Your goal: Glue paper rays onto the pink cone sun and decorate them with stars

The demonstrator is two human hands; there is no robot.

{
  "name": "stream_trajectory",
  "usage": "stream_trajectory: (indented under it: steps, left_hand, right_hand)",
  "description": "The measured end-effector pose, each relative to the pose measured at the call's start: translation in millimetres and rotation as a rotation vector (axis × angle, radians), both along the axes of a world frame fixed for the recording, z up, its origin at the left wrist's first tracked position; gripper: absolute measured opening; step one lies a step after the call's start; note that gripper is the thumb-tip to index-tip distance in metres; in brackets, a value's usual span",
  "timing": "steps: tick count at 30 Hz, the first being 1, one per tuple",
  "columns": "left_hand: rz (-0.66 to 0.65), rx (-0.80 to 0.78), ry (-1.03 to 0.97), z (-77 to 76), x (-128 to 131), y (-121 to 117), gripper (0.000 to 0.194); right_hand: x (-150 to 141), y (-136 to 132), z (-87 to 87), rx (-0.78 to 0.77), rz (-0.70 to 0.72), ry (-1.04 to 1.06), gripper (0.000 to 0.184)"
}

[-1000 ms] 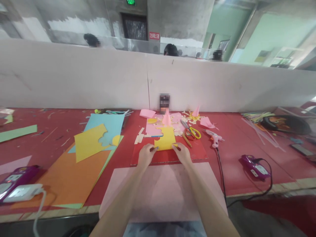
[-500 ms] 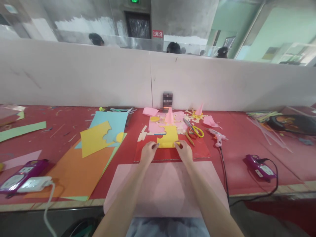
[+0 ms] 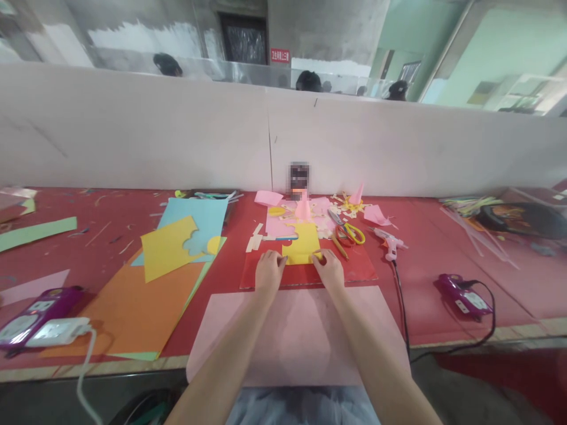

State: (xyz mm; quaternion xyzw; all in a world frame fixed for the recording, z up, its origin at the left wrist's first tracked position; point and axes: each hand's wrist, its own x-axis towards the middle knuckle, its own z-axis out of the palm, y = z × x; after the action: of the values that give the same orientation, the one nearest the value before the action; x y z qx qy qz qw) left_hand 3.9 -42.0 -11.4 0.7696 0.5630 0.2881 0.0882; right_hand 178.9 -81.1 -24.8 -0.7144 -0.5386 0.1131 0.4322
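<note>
A sheet of yellow paper (image 3: 305,239) with rounded cut-outs along its left side lies on a red board (image 3: 359,268). Its near edge is folded or curled up. My left hand (image 3: 269,271) pinches the left end of that edge, while my right hand (image 3: 330,268) grips the right end with thumb and fingertips. Just beyond the sheet, a pink paper cone (image 3: 303,208) stands upright among pink paper and pale scraps. Yellow-handled scissors (image 3: 353,234) and a brown stick-like tool (image 3: 340,248) lie right of the sheet.
A pink glue gun (image 3: 390,244) with a black cord lies at right, near a purple power strip (image 3: 465,296). Cut yellow paper (image 3: 166,251) rests on blue and orange sheets (image 3: 137,307) at left. Another purple power strip (image 3: 39,307) holds a white plug. A white partition (image 3: 199,136) stands behind.
The view has tilted and shifted slightly. My left fingers have shifted a little at the fold; both hands stay on the yellow paper's near edge.
</note>
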Motion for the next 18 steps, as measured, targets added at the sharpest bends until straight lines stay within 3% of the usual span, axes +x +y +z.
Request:
stream_trajectory:
  steps: [4, 12, 18]
  left_hand:
    - [-0.001, 0.041, 0.067, 1.5, 0.5, -0.1, 0.013]
    - [-0.301, 0.094, 0.219, -7.0, 30.0, -23.8, 0.035]
    - [-0.333, 0.010, 0.350, -12.8, 38.6, -35.7, 0.048]
  right_hand:
    - [0.9, -0.6, 1.0, -0.026, 0.005, 0.021, 0.017]
    - [2.3, 0.7, -1.3, -0.001, 0.027, 0.001, 0.019]
    - [2.7, 2.2, -4.4, 0.009, 0.035, 0.001, 0.020]
